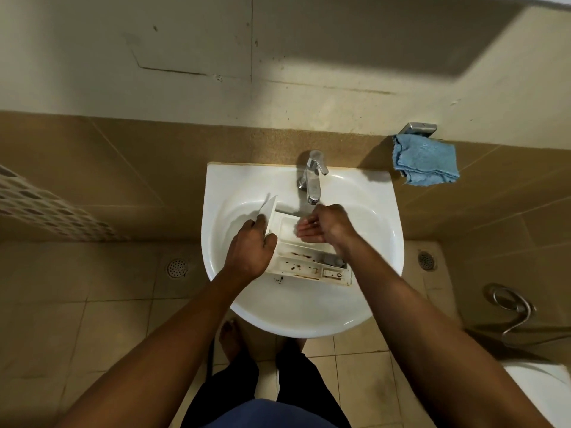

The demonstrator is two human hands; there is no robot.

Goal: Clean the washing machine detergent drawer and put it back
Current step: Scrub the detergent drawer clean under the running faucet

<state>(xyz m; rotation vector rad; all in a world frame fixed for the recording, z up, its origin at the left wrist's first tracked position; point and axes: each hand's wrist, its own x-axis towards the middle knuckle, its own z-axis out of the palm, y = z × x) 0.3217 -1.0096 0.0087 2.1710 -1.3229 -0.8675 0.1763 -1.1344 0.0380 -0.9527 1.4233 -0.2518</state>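
The white detergent drawer (pixel 304 264) lies in the white basin (pixel 309 307), its compartments facing up with brown grime and rust-coloured marks along the near side. My left hand (pixel 250 251) grips the drawer's left end by its front panel, which sticks up toward the wall. My right hand (pixel 324 223) rests over the far compartment under the tap spout, fingers apart and wet, holding nothing. Water runs from the chrome tap (pixel 312 177) onto the drawer.
A blue cloth (pixel 425 160) hangs on a metal holder on the wall to the right of the basin. Tiled floor with two round drains (pixel 177 267) lies below. A metal hose (pixel 509 307) and a white fixture edge sit at the lower right.
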